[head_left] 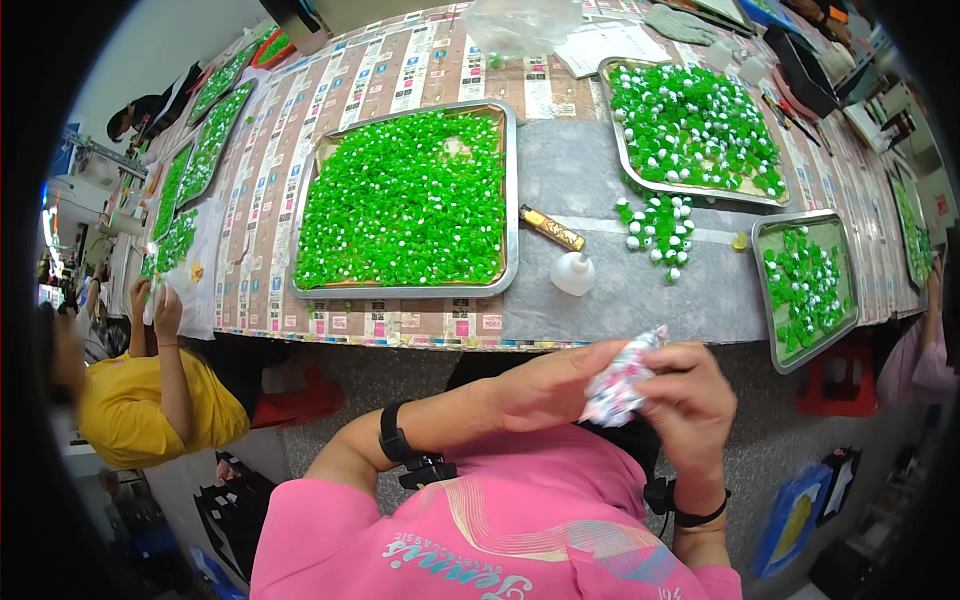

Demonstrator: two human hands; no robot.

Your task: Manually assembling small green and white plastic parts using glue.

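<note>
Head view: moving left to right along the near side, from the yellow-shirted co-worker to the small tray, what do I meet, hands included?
Yellow-shirted co-worker → large tray of green pieces → left hand → crumpled white-and-pink wad → right hand → small tray.

Wearer's hands [692, 392]: two
Crumpled bundle [620, 384]: one
Near trays [511, 190]: three
Near bottle [573, 273]: one
Gold tool [552, 229]: one
Red stools [300, 403]: two
Green pieces [400, 200]: too many to count

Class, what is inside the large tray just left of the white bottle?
The large tray is packed with small green pieces dotted with white. A pale patch shows near its far right corner; the pieces hide most of its base.
</note>
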